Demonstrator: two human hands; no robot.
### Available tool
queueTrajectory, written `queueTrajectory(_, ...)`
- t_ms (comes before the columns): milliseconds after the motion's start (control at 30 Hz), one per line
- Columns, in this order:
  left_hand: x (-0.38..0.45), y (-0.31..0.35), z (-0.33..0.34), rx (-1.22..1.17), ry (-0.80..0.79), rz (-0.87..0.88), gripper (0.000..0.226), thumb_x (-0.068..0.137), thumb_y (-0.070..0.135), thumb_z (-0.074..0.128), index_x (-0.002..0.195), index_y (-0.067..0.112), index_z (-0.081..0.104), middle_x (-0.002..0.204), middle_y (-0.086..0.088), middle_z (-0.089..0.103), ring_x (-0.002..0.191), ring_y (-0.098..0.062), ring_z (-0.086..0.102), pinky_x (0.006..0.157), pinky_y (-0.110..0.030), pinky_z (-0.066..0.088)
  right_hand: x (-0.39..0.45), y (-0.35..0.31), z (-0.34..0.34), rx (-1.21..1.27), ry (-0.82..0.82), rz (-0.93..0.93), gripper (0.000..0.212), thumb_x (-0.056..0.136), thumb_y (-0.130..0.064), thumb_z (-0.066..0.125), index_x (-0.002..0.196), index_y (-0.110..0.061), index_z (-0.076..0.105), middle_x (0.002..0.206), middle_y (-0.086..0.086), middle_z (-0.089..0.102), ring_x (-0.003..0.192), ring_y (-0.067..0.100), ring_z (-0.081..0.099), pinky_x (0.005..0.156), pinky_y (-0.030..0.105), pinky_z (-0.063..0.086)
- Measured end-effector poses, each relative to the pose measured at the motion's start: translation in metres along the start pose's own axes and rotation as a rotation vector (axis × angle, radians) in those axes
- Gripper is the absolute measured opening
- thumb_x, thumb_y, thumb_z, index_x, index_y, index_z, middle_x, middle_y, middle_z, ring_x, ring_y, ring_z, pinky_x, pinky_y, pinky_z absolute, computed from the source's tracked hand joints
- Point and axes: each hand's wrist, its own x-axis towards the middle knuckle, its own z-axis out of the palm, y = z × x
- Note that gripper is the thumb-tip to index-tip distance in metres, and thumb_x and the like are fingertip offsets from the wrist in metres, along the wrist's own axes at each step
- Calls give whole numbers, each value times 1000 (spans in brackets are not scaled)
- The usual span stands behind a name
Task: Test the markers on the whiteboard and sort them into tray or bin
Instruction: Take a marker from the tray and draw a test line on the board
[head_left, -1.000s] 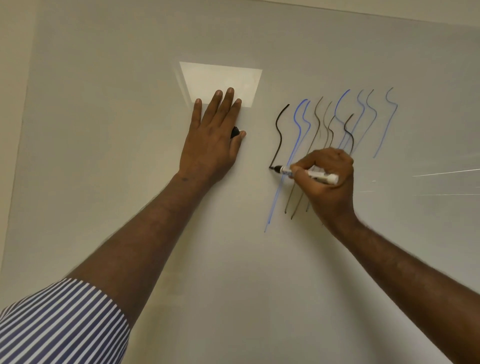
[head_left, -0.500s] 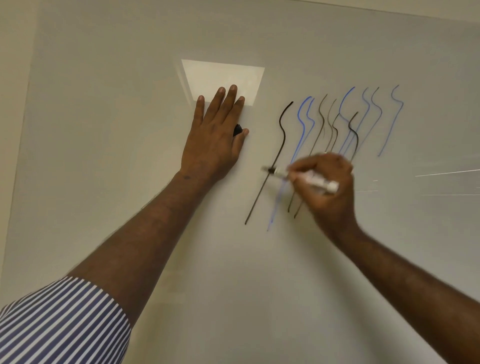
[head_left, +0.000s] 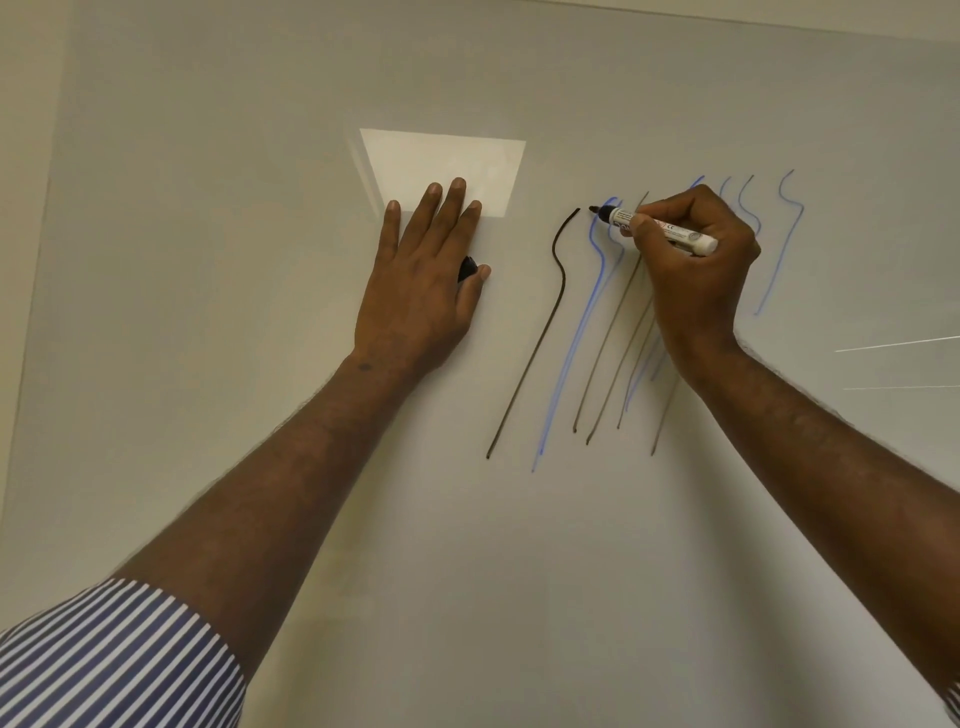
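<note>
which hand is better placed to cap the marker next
Left, probably. The left hand lies flat on the whiteboard with what looks like the black cap under its thumb side, while the right hand grips the marker, tip exposed. The right would only present the marker.

Your left hand (head_left: 421, 291) lies flat on the whiteboard (head_left: 208, 260); bare board stays open below and left of it.
</note>
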Motion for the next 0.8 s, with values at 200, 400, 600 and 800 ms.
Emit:
queueTrajectory(200,0,0,0,-11,8,1,60,106,41,32,159,14,23,168,-6,15,156,-22,10,127,-49,6,-11,-1,1,-17,-44,-9,10,79,-28,70,75,-19,70,75,-5,72,82,29,66,90,60,48)
queueTrajectory(400,0,0,0,-15,12,7,60,106,41,30,159,13,24,168,-7,16,156,-23,11,127,-49,6,-24,5,-12,3,-42,-7,10,76,-19,67,67,-19,65,65,2,67,70,34,61,86,62,48)
queueTrajectory(600,-2,0,0,-18,9,7,61,106,41,30,159,13,23,168,-7,15,156,-23,10,127,-49,4,-52,3,-23,25,-93,-68,13,76,-8,66,64,-9,68,62,7,66,63,31,58,71,55,46)
queueTrajectory(800,-3,0,0,-25,12,11,61,106,41,30,159,13,23,168,-7,15,156,-23,10,127,-49,4,-107,-8,-32,25,-220,-106,12,76,-19,65,66,-13,67,76,-5,68,81,1,62,90,58,43)
